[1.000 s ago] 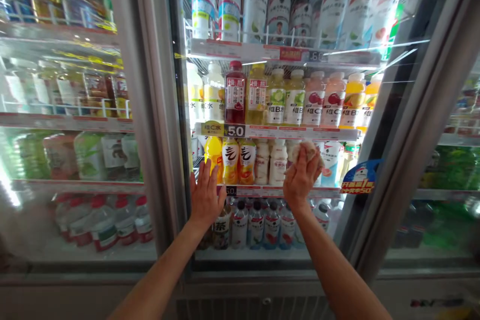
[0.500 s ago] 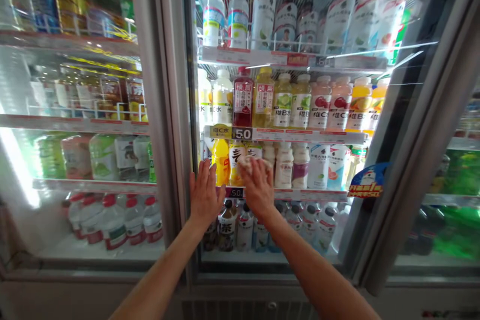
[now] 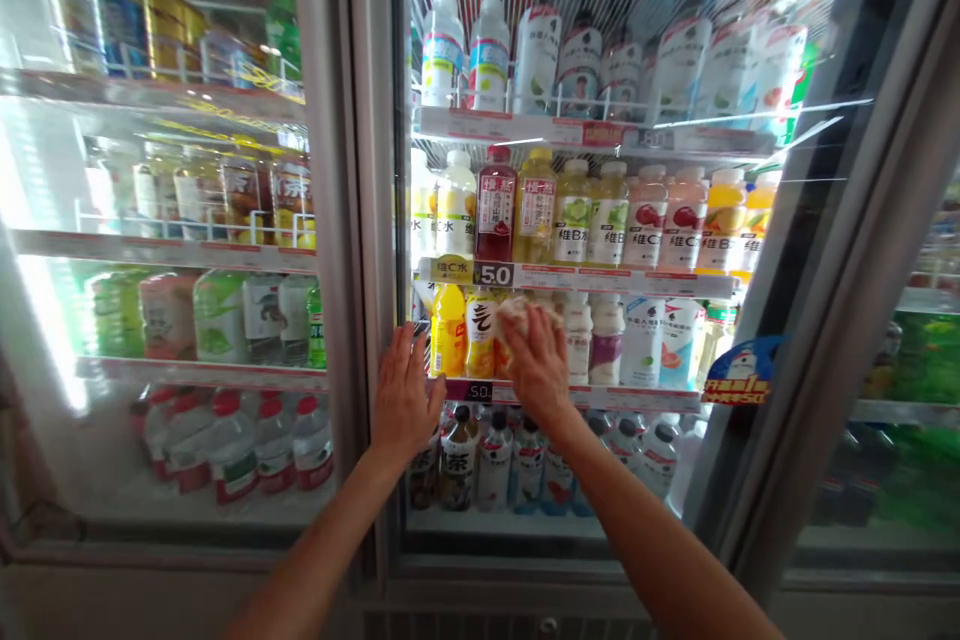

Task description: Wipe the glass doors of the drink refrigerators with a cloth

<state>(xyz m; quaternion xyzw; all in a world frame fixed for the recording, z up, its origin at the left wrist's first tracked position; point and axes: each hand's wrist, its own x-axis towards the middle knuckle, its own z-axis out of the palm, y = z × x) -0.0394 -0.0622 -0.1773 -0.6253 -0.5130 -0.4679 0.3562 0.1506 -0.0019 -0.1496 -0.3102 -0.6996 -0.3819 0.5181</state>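
My right hand (image 3: pixel 541 365) presses a crumpled pale cloth (image 3: pixel 517 308) to the glass of the middle fridge door, fingers bent over it. Behind the glass there, bottles on the third shelf are partly hidden by the hand and cloth. To the left, my left hand (image 3: pixel 405 395) lies flat with its fingers stretched upward, at the left edge of this door by the metal frame (image 3: pixel 371 170). Nothing is in it. A yellow bottle (image 3: pixel 448 332) shows behind the glass between the two hands.
Shelves behind the glass hold rows of drinks, among them a red bottle (image 3: pixel 496 205) and dark-capped bottles (image 3: pixel 459 460). At the right, a blue sticker (image 3: pixel 742 370) is on the door. Another fridge section with red-capped bottles (image 3: pixel 229 450) stands at the left.
My right hand and the cloth have slid slightly right across the glass. My left hand has shifted a little left, toward the frame. The view has also moved slightly.
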